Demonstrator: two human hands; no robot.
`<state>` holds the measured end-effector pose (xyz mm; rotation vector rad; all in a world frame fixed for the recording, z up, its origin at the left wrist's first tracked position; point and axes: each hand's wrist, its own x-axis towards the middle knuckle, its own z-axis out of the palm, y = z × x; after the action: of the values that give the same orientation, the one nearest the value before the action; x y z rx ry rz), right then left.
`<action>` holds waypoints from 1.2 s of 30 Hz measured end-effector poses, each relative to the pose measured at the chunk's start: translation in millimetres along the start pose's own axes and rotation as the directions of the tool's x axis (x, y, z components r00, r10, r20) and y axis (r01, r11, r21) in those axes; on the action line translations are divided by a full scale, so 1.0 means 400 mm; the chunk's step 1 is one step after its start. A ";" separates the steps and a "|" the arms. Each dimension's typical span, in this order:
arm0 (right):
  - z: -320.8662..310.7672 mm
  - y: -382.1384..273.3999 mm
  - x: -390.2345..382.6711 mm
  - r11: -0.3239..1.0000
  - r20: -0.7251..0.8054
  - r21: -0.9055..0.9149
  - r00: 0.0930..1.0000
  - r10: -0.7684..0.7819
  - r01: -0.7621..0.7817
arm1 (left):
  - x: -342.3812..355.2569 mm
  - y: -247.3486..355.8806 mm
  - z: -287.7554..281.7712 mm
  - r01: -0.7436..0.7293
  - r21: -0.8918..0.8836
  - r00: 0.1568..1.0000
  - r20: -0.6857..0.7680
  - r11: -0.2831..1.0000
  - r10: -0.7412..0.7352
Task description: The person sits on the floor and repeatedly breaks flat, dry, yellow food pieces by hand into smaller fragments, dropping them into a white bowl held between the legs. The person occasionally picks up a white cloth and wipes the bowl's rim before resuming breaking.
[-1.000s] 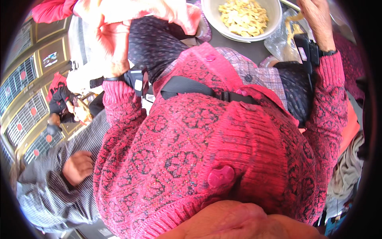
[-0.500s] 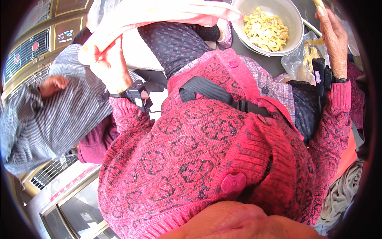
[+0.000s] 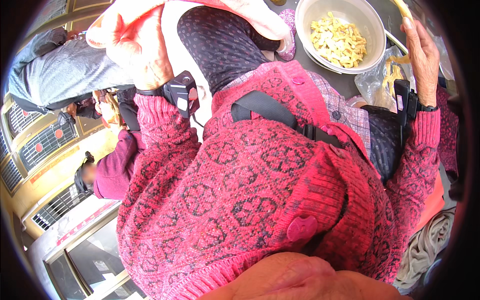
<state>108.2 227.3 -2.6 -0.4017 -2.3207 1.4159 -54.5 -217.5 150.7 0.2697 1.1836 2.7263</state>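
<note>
My left hand is at the upper left, its fingers against a pale pink cloth that it grips; the cloth trails right over my lap, and bright light washes out part of that hand. At the upper right my right hand pinches a long, pale yellow strip, whose far end leaves the picture. Left of that hand stands a whitish plastic bowl with many short yellow pieces in it. Below the right hand, more long yellow strips lie in a clear plastic bag.
My patterned dark trousers and a pink slipper show beside the bowl. To my left are a person in a grey checked garment and another in a maroon top. Crumpled grey-beige fabric lies at the lower right.
My left hand has shifted slightly right, and the cloth sags lower. The right hand stays nearly in place with the strip. The person in grey appears higher; the one in maroon shows more.
</note>
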 end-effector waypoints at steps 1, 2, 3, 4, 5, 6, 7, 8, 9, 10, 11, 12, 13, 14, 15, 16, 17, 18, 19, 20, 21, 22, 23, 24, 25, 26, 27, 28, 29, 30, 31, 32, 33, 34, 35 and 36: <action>0.000 0.000 -0.001 1.000 -0.006 0.003 1.000 -0.005 0.005 | 0.004 0.003 -0.002 -0.002 0.001 1.000 -0.006 1.000 0.002; 0.000 -0.001 -0.001 1.000 -0.011 0.008 1.000 -0.011 0.011 | 0.003 0.005 -0.004 -0.002 0.006 1.000 -0.012 1.000 0.002; 0.001 -0.001 -0.001 1.000 -0.010 0.013 1.000 -0.014 0.015 | 0.002 0.008 -0.008 -0.005 0.013 1.000 -0.017 1.000 0.005; 0.001 -0.003 -0.001 1.000 -0.009 0.017 1.000 -0.019 0.019 | -0.002 0.011 -0.012 -0.007 0.019 1.000 -0.025 1.000 0.007; 0.002 -0.003 -0.001 1.000 -0.008 0.022 1.000 -0.022 0.023 | -0.009 0.013 -0.016 -0.008 0.025 0.999 -0.034 1.000 0.008; 0.003 -0.005 -0.001 0.999 0.000 0.029 1.000 -0.025 0.025 | -0.013 0.014 -0.019 -0.010 0.029 0.999 -0.041 1.000 0.011; 0.004 -0.004 -0.001 0.999 0.010 0.037 1.000 -0.027 0.027 | -0.022 0.016 -0.022 -0.009 0.036 0.999 -0.051 0.999 0.011; 0.004 -0.005 -0.002 0.999 0.022 0.044 0.999 -0.033 0.032 | -0.030 0.015 -0.026 -0.012 0.044 0.998 -0.063 0.999 0.015; 0.005 -0.004 -0.002 0.998 -0.002 0.045 0.999 -0.034 0.034 | -0.041 0.020 -0.029 -0.018 0.052 0.997 -0.079 0.999 0.022; 0.005 -0.003 -0.003 0.998 -0.030 0.044 0.999 -0.034 0.035 | -0.051 0.020 -0.033 -0.018 0.066 0.996 -0.091 0.998 0.024; 0.005 -0.002 -0.003 0.998 -0.059 0.042 0.998 -0.033 0.036 | -0.062 0.024 -0.037 -0.019 0.077 0.995 -0.101 0.997 0.027; 0.005 0.000 -0.003 0.999 -0.041 0.026 0.999 -0.032 0.033 | -0.075 0.027 -0.043 -0.022 0.087 0.993 -0.115 0.996 0.032; 0.005 0.002 -0.003 0.999 -0.025 0.010 0.999 -0.030 0.030 | -0.089 0.032 -0.050 -0.024 0.104 0.990 -0.133 0.994 0.037; 0.004 0.004 -0.003 1.000 -0.007 -0.004 1.000 -0.029 0.029 | -0.102 0.036 -0.058 -0.026 0.118 0.988 -0.150 0.993 0.044; 0.003 0.005 -0.003 1.000 -0.008 -0.015 1.000 -0.024 0.023 | -0.118 0.042 -0.067 -0.029 0.140 0.985 -0.165 0.990 0.052; 0.002 0.007 -0.002 1.000 -0.009 -0.024 1.000 -0.020 0.020 | -0.133 0.047 -0.078 -0.033 0.153 0.982 -0.179 0.988 0.061; 0.000 0.008 -0.002 0.999 -0.013 -0.034 1.000 -0.018 0.017 | -0.149 0.052 -0.091 -0.041 0.179 0.979 -0.191 0.983 0.075; 0.000 0.009 -0.001 1.000 0.001 -0.021 1.000 -0.023 0.023 | -0.166 0.059 -0.103 -0.041 0.192 0.974 -0.213 0.981 0.082; 0.000 0.010 0.000 1.000 0.012 -0.011 1.000 -0.028 0.028 | -0.186 0.064 -0.117 -0.040 0.217 0.969 -0.230 0.975 0.091; 0.000 0.011 0.000 0.999 0.025 -0.002 0.999 -0.033 0.033 | -0.203 0.073 -0.131 -0.038 0.240 0.962 -0.254 0.970 0.101; 0.001 0.012 0.001 1.000 0.032 0.011 0.999 -0.025 0.025 | -0.225 0.080 -0.145 -0.038 0.268 0.953 -0.279 0.963 0.115; 0.001 0.013 0.000 1.000 0.036 0.024 0.999 -0.017 0.016 | -0.245 0.088 -0.161 -0.025 0.304 0.945 -0.304 0.952 0.122; 0.002 0.015 0.000 0.999 0.035 0.036 0.999 -0.008 0.007 | -0.271 0.093 -0.176 -0.009 0.347 0.934 -0.332 0.938 0.132; 0.002 0.016 -0.001 0.999 0.020 -0.046 1.000 -0.019 0.020 | -0.294 0.098 -0.193 0.013 0.381 0.921 -0.364 0.925 0.137; 0.002 0.018 -0.001 0.999 0.002 -0.037 1.000 -0.022 0.022 | -0.320 0.099 -0.209 0.038 0.415 0.909 -0.393 0.909 0.142; 0.002 0.021 -0.003 0.999 -0.018 -0.027 0.999 -0.026 0.026 | -0.345 0.098 -0.227 0.067 0.448 0.893 -0.425 0.891 0.146; 0.002 0.023 -0.003 0.999 -0.033 -0.016 0.999 -0.031 0.030 | -0.368 0.090 -0.247 0.075 0.428 0.893 -0.431 0.901 0.131; 0.001 0.025 -0.005 0.999 -0.017 -0.015 0.999 -0.033 0.032 | -0.398 0.078 -0.266 0.134 0.546 0.886 -0.440 0.827 0.147; 0.000 0.028 -0.004 0.999 -0.007 -0.017 0.999 -0.035 0.035 | -0.421 0.062 -0.288 0.195 0.535 0.846 -0.516 0.822 0.136; 0.000 0.030 -0.003 0.999 -0.006 -0.022 0.999 -0.035 0.035 | -0.445 0.036 -0.312 0.222 0.700 0.893 -0.425 0.679 0.146; 0.000 0.032 0.001 0.999 0.004 -0.028 0.999 -0.041 0.041 | -0.460 0.017 -0.334 0.262 0.669 0.897 -0.434 0.695 0.080; 0.000 0.033 0.004 0.998 0.023 -0.033 0.999 -0.044 0.044 | -0.474 -0.003 -0.357 0.272 0.548 0.928 -0.367 0.791 -0.065; -0.001 0.033 0.006 0.998 0.044 -0.038 0.998 -0.047 0.048 | -0.487 -0.024 -0.377 0.350 0.422 0.851 -0.517 0.836 -0.095; 0.001 0.032 0.011 0.996 0.056 0.055 0.996 -0.076 0.073 | -0.493 -0.037 -0.395 0.388 0.244 0.710 -0.694 0.889 -0.119; 0.000 0.029 0.011 0.995 0.036 0.045 0.995 -0.093 0.091 | -0.500 -0.050 -0.406 0.366 0.085 0.637 -0.749 0.927 -0.183; 0.001 0.025 0.015 0.994 0.020 0.035 0.994 -0.108 0.107 | -0.496 -0.049 -0.413 0.427 0.102 0.737 -0.615 0.899 -0.280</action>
<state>103.2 234.0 -10.6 -0.2490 -2.2953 1.4121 102.5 -363.5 5.1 -0.7723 1.5100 2.3677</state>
